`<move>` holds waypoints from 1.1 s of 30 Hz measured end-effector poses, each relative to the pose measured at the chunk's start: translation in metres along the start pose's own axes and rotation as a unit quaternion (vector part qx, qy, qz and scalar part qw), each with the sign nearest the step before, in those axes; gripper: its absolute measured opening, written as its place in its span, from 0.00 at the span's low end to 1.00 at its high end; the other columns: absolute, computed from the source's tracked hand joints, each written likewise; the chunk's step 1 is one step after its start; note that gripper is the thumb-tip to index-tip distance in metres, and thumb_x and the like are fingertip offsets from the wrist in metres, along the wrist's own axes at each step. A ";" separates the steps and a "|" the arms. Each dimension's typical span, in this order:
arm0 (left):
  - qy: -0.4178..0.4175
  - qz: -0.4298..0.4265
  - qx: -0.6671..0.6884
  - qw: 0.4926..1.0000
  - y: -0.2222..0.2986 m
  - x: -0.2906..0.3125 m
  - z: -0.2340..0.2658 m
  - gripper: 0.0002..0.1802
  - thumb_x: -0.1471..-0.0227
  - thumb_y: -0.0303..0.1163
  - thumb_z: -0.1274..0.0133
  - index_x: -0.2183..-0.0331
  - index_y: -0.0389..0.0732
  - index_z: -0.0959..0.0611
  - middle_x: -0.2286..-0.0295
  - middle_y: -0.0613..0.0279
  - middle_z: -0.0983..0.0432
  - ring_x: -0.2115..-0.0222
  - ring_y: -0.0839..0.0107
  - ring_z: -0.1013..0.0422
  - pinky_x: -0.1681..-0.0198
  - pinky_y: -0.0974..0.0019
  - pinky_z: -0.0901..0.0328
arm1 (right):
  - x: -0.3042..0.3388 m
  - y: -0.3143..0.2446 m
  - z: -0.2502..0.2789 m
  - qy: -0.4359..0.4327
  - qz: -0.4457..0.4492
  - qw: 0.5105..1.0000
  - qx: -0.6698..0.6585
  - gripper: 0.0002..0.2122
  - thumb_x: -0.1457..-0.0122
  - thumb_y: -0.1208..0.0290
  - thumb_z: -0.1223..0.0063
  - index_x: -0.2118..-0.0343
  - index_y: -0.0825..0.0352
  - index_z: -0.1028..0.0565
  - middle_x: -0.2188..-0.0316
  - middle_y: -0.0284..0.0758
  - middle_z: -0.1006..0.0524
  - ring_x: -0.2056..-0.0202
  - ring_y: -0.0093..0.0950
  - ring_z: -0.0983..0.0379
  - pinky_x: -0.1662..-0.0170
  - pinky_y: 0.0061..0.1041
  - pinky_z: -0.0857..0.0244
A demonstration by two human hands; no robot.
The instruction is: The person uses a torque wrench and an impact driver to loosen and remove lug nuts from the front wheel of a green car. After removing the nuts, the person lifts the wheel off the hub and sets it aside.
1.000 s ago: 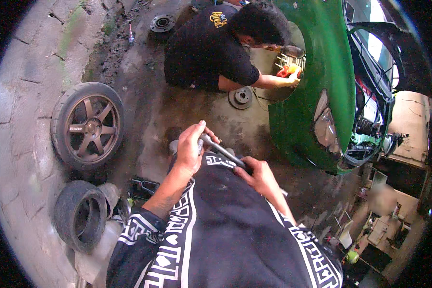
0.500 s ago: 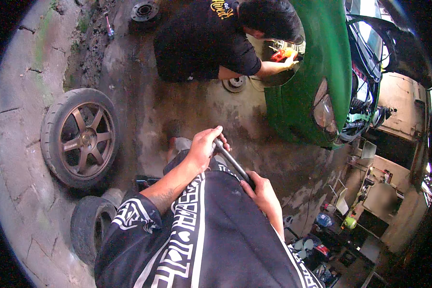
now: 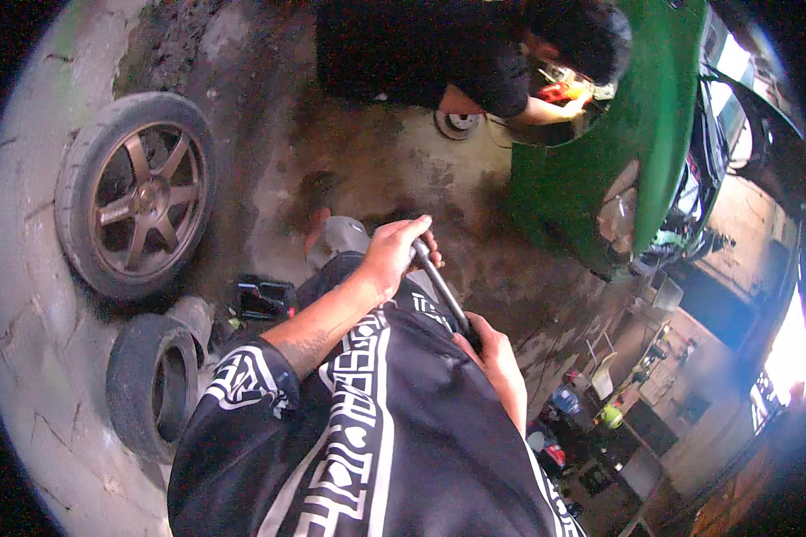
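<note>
In front of my torso, I hold a long metal bar, apparently a ratchet wrench [image 3: 442, 292], slanting down to the right. My left hand [image 3: 392, 258] is closed round its upper end, mostly hiding the head. The lower, dark handle end is gripped by my right hand [image 3: 494, 356], fingers wrapped round it. Beyond my hands, a co-worker [image 3: 421, 54] in dark clothing bends at the wheel arch of a green car [image 3: 658, 134]. That person's hand is at a red and yellow thing [image 3: 560, 92] whose kind I cannot make out.
A bronze spoked wheel with its tyre [image 3: 152, 197] is at left, with a loose tyre [image 3: 148, 394] nearer. A black case [image 3: 264, 298] lies beside my left arm. A brake disc [image 3: 458, 125] is on the floor near the co-worker. Cluttered shelves [image 3: 636, 465] stand at lower right.
The view has shifted and tilted: the car and co-worker appear farther right, the wheel higher. More of the black case shows. Both hands keep hold of the ratchet wrench.
</note>
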State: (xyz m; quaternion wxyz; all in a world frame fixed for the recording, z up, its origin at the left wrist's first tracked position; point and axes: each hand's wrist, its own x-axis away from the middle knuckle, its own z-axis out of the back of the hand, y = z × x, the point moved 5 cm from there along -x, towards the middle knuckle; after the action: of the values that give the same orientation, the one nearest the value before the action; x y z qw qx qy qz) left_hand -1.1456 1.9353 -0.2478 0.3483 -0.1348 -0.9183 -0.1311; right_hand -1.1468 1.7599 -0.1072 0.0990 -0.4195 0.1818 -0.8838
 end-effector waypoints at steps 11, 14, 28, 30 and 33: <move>0.076 -0.038 0.151 0.985 0.003 -0.045 0.091 0.18 0.42 0.42 0.49 0.75 0.38 0.23 0.79 0.58 0.26 0.78 0.64 0.26 0.71 0.60 0.28 | -0.024 0.032 -0.005 -0.079 -0.192 0.974 0.088 0.17 0.42 0.60 0.43 0.58 0.70 0.25 0.71 0.49 0.22 0.70 0.38 0.22 0.64 0.33 0.32; 0.141 0.047 0.229 0.962 -0.050 -0.073 0.140 0.18 0.43 0.45 0.48 0.74 0.39 0.24 0.79 0.57 0.26 0.75 0.62 0.26 0.66 0.57 0.28 | -0.036 0.033 -0.012 -0.104 -0.128 0.976 0.144 0.17 0.39 0.58 0.48 0.58 0.70 0.27 0.70 0.53 0.23 0.66 0.50 0.25 0.62 0.43 0.33; 0.147 0.174 0.229 0.946 -0.113 -0.090 0.179 0.20 0.44 0.48 0.49 0.74 0.41 0.24 0.79 0.58 0.26 0.76 0.59 0.26 0.66 0.55 0.29 | -0.033 0.046 -0.020 -0.170 -0.141 0.965 0.140 0.18 0.39 0.60 0.48 0.54 0.69 0.29 0.64 0.52 0.23 0.58 0.50 0.26 0.57 0.43 0.32; 0.146 0.181 0.233 0.944 -0.114 -0.091 0.182 0.20 0.44 0.49 0.49 0.74 0.41 0.24 0.79 0.57 0.26 0.76 0.59 0.26 0.66 0.54 0.29 | -0.034 0.044 -0.022 -0.171 -0.148 0.966 0.128 0.18 0.39 0.59 0.48 0.54 0.69 0.29 0.64 0.52 0.23 0.58 0.50 0.26 0.57 0.43 0.32; 0.141 0.180 0.229 0.946 -0.115 -0.092 0.186 0.20 0.44 0.49 0.49 0.75 0.41 0.24 0.79 0.57 0.26 0.76 0.59 0.26 0.66 0.53 0.29 | -0.036 0.044 -0.025 -0.178 -0.166 0.962 0.124 0.18 0.39 0.59 0.48 0.53 0.69 0.29 0.64 0.53 0.23 0.58 0.51 0.26 0.57 0.43 0.32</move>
State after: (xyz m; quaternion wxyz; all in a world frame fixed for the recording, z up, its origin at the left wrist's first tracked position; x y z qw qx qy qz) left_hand -1.2305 1.8767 -0.4618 0.5132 -0.1951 -0.8257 0.1298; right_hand -1.1430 1.7376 -0.1645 0.0329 -0.5785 -0.0222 -0.8147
